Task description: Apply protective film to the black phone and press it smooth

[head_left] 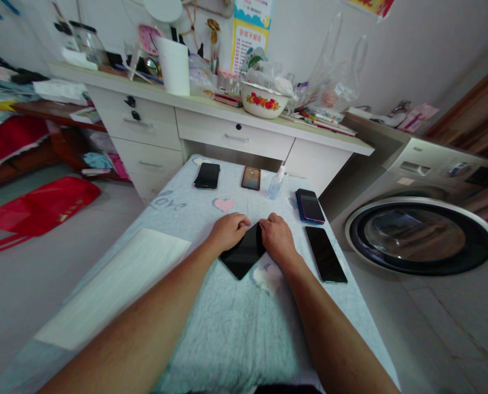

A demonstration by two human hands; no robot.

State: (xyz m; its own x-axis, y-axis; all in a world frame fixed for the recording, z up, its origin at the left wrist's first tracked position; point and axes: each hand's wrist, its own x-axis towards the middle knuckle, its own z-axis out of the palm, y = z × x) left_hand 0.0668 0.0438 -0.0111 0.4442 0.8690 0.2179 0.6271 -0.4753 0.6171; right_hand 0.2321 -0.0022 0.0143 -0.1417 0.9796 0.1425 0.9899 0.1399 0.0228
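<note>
Both my hands are on a black, glossy-screened phone [244, 254] that is turned so one corner points toward me. My left hand [229, 232] grips its far left edge with curled fingers. On its far right edge, my right hand [277, 238] closes with thumb and fingers together. The fingers partly cover the far corner. Whether the phone rests on the cloth or is slightly raised, I cannot tell. To the right lies another black phone [326, 254], and beyond it is a stack of phones [310, 206]. A clear spray bottle [275, 185] stands past my hands.
A patterned cloth covers the table [235, 339]. Toward the back are dark phones [207, 175] and a brown-screened phone [251, 178]. A white sheet [116, 287] lies left. Behind stands a white desk [235, 134] with a flowered bowl [264, 101]; a washing machine [420, 230] is right.
</note>
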